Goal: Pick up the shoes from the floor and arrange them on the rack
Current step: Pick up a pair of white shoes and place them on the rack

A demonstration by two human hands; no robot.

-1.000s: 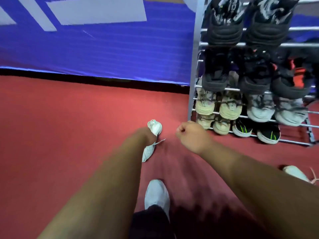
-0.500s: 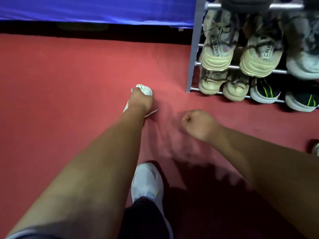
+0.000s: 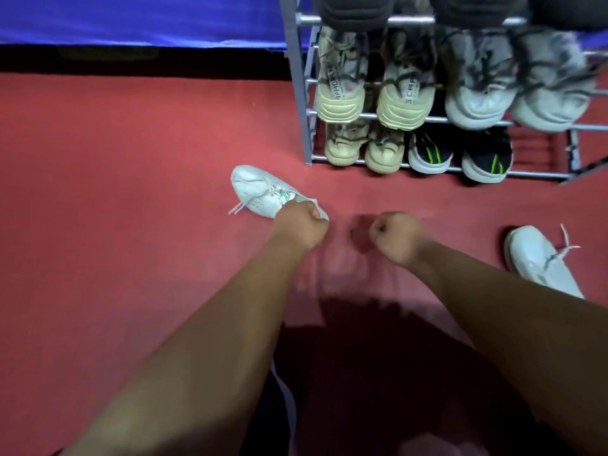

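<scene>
A white sneaker (image 3: 260, 192) with loose laces lies on the red floor left of the metal shoe rack (image 3: 296, 93), toe pointing up-left. My left hand (image 3: 301, 225) is closed around its heel end. My right hand (image 3: 396, 236) is a closed fist with nothing in it, hovering over the floor to the right. A second white sneaker (image 3: 536, 258) lies on the floor at the right, partly hidden behind my right forearm.
The rack holds beige sneakers (image 3: 342, 90), grey-white sneakers (image 3: 477, 90) and black shoes with green stripes (image 3: 431, 153); dark shoes sit higher up. A blue panel (image 3: 131, 18) runs along the back. Red carpet (image 3: 115, 192) stretches to the left.
The view has shifted lower and to the right. The white sneaker has turned in my left hand's grip and shows more fully. The second sneaker has come into view at the right.
</scene>
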